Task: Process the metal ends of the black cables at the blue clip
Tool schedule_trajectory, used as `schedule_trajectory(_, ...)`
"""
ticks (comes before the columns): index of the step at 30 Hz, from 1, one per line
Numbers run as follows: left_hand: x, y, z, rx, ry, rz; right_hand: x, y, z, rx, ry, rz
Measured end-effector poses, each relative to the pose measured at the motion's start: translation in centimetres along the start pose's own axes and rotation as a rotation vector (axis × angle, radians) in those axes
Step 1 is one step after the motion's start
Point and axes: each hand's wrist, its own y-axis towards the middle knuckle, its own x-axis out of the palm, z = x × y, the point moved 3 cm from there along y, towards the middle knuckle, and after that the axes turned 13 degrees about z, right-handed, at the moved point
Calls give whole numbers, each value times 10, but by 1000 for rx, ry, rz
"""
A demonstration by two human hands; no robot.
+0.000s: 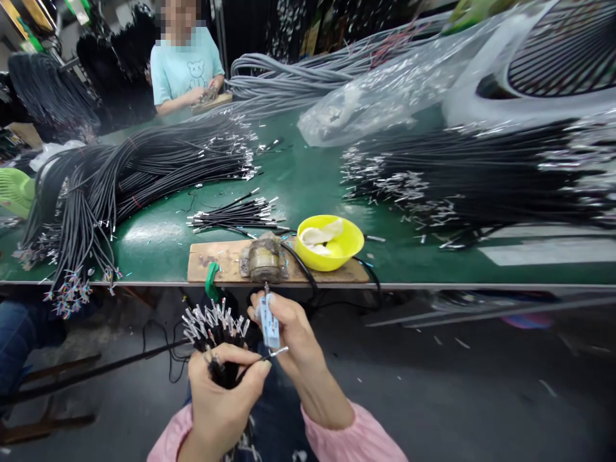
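Low in front of the table, my left hand (221, 398) is closed around a bundle of black cables (224, 372) with silvery stripped ends. Its thumb and forefinger pinch one cable whose pale bare end (278, 351) sticks out to the right. My right hand (299, 337) grips a small light-blue block (270, 324). That block lies in line with the thin shaft (266, 289) of a small motor (264, 258); whether the two are joined I cannot make out. The pinched cable end sits just below the block's lower end.
A green clamp (211, 281) and yellow bowl (330, 260) with white material sit at the wooden board (202, 255). Short black cables (235, 215) lie behind it. Large cable heaps lie left (158, 154) and right (481, 179). Across the table sits a co-worker (185, 70).
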Motion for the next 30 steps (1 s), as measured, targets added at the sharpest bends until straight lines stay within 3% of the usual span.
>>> schedule_trajectory(5, 0, -2, -4, -41, -18, -27, -6, 2, 5, -11, -11, 80)
schedule_trajectory(9, -4, -3, -4, -88, -66, -47, -22, 4, 7, -17, -69, 184)
schedule_trajectory(14, -10, -7, -11, -143, -88, -47, -45, -10, 6, -83, -179, 208)
schedule_trajectory(17, -12, -8, -19, -173, -20, -85, -52, -29, 2, -266, -335, 206)
schedule_trajectory(19, -12, -9, -21, -159, 28, -105, -50, -44, -4, -514, -487, 203)
schedule_trajectory(21, -10, -9, -20, -101, 52, -136, -41, -59, -8, -781, -656, 124)
schedule_trajectory(23, -7, -10, -19, -32, 64, -175, -28, -69, -9, -947, -802, -27)
schedule_trajectory(26, -3, -12, -24, 4, 106, -206, -17, -72, -9, -963, -880, -167)
schedule_trajectory(30, -4, -13, -38, -112, 107, -142, -25, -65, -10, -890, -816, -64)
